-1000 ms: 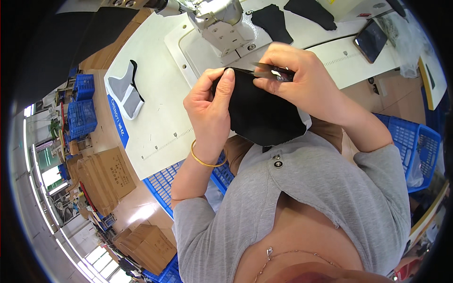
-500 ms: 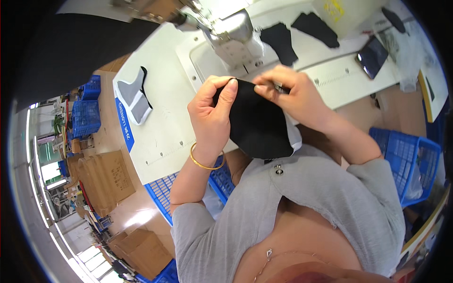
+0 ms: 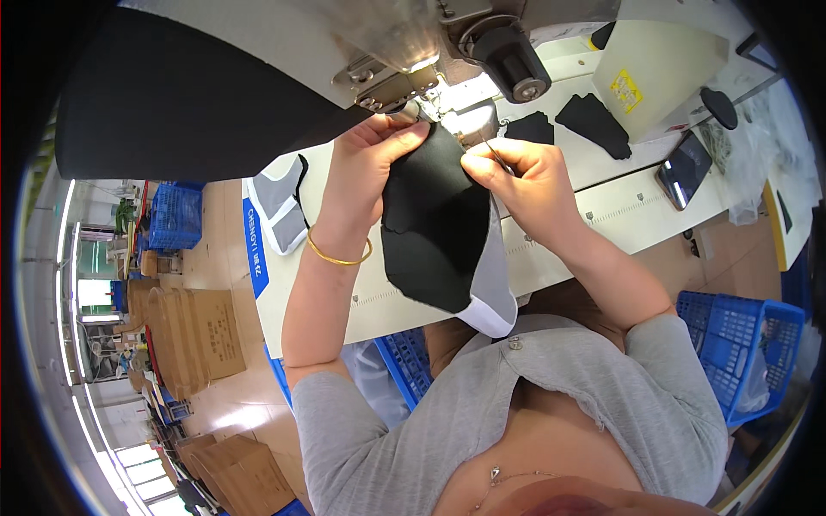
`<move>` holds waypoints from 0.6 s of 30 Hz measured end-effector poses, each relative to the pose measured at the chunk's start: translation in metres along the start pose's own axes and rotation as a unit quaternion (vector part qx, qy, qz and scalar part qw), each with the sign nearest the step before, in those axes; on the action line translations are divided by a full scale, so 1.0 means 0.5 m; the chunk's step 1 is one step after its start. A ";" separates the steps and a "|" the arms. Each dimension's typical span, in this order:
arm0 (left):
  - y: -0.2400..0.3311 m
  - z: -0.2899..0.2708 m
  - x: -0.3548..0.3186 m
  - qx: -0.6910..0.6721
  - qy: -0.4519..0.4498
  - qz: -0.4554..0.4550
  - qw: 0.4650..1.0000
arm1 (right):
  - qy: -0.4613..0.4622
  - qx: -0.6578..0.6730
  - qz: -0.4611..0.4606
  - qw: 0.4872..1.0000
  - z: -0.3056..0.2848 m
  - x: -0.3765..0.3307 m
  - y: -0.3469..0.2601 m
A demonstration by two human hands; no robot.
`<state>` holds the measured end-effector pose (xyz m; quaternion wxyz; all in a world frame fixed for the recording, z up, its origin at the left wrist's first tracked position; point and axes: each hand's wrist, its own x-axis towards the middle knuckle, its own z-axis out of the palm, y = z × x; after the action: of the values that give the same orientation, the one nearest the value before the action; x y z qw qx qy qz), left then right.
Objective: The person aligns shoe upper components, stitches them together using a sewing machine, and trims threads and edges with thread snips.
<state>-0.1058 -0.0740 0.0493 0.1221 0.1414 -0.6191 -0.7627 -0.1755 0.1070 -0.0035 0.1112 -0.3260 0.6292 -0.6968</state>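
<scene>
A black fabric piece (image 3: 434,224) with a grey and white layer (image 3: 492,297) under its right side hangs between my hands, its top end at the needle area of a sewing machine (image 3: 508,60). My left hand (image 3: 357,176) is closed on the upper left edge, thumb on top, close under the machine head; some fingertips are hidden there. My right hand (image 3: 533,185) pinches the upper right edge between thumb and forefinger. A thin, dark pointed tool (image 3: 495,156) is also gripped in it; its exact kind is unclear.
On the white table (image 3: 379,310), a grey and white sewn piece (image 3: 280,211) lies left. Black cut pieces (image 3: 594,125) and a phone (image 3: 682,172) lie right. Blue crates (image 3: 731,344) stand below both sides. A large black panel (image 3: 189,95) covers the upper left.
Both hands have carried the fabric forward, up to the machine's needle area. The machine head now looms larger, and more of the grey and white layer shows.
</scene>
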 end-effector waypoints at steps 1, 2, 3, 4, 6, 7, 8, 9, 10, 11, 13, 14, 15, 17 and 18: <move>0.004 -0.002 0.005 0.008 0.008 -0.009 1.000 | 0.001 0.000 -0.001 1.000 0.000 0.005 -0.001; 0.008 -0.006 0.010 0.016 0.017 -0.019 1.000 | 0.000 0.005 0.004 1.000 0.000 0.010 -0.004; 0.013 -0.013 0.015 0.023 0.006 -0.034 0.999 | 0.000 0.011 0.010 1.000 0.000 0.012 -0.005; 0.013 -0.011 0.018 0.023 0.005 -0.034 0.999 | 0.000 0.011 0.010 1.000 0.003 0.014 -0.005; 0.010 -0.008 0.021 -0.008 0.017 -0.011 1.000 | 0.018 0.031 -0.005 0.999 0.008 0.014 -0.005; 0.009 -0.007 0.022 -0.008 0.017 -0.012 1.000 | 0.018 0.031 -0.005 0.999 0.006 0.013 -0.002; 0.009 -0.006 0.023 0.008 0.027 -0.013 1.000 | 0.010 0.031 -0.001 0.999 0.003 0.013 0.001; 0.012 -0.006 0.025 0.025 0.035 -0.012 0.999 | 0.003 0.032 0.000 0.999 0.003 0.016 0.002; 0.015 -0.008 0.026 0.026 0.035 -0.012 0.999 | 0.004 0.033 -0.001 0.999 0.004 0.015 0.000; 0.017 -0.011 0.027 0.027 0.019 -0.030 0.999 | 0.008 0.038 0.004 0.999 0.006 0.014 -0.002; 0.014 -0.011 0.029 0.025 -0.001 -0.051 0.998 | 0.015 0.041 0.011 0.999 0.008 0.012 0.001; 0.012 -0.009 0.029 0.047 0.014 -0.022 0.999 | 0.018 0.050 0.005 0.999 0.012 0.014 0.006; 0.009 -0.004 0.025 0.067 0.030 0.006 0.997 | 0.018 0.058 0.000 0.998 0.012 0.013 0.007; 0.011 -0.010 0.034 0.084 0.017 0.010 0.996 | 0.016 0.051 0.005 0.999 0.014 0.014 0.002; 0.011 -0.018 0.038 0.105 0.005 0.016 0.994 | 0.013 0.048 0.008 0.999 0.016 0.012 0.001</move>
<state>-0.1202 -0.0901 0.0516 0.1216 0.1474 -0.6973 -0.6908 -0.1757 0.0972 -0.0018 0.1247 -0.3060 0.5987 -0.7296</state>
